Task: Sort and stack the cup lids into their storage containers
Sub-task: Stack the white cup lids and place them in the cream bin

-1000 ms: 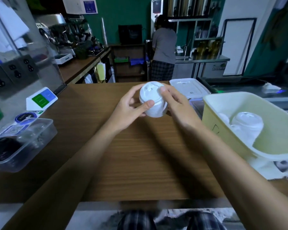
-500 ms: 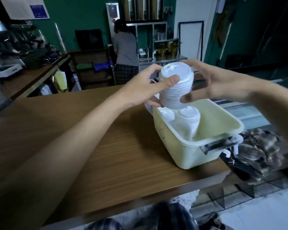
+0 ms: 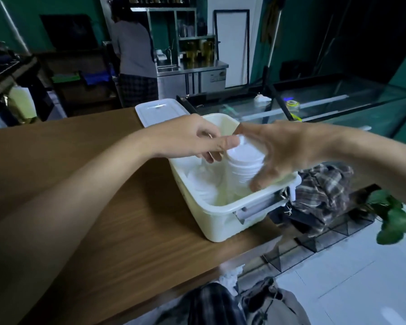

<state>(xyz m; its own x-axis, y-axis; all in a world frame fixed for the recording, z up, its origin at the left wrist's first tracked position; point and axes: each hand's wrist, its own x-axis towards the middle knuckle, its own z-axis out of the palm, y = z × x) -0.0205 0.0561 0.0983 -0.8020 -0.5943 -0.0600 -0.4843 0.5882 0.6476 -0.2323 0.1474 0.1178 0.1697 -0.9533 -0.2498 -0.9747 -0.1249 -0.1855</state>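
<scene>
A tall stack of white cup lids (image 3: pixel 243 166) stands inside the pale yellow bin (image 3: pixel 223 218) at the wooden counter's right end. My right hand (image 3: pixel 280 152) curls round the stack from the right, thumb low on its side. My left hand (image 3: pixel 193 139) reaches over the bin's left rim, its thumb against the top lid and its fingers curled below. More white lids (image 3: pixel 203 184) lie in the bin's left part, partly hidden by my left hand.
A white flat container lid (image 3: pixel 161 111) lies just behind the bin. The wooden counter (image 3: pixel 103 195) stretches to the left. A person (image 3: pixel 135 59) stands at the back by steel shelves. Glass cases (image 3: pixel 338 99) and a plaid cloth (image 3: pixel 321 191) sit to the right.
Both hands carried the lid stack from mid-counter to the right and lowered it into the bin. The view swung right with them.
</scene>
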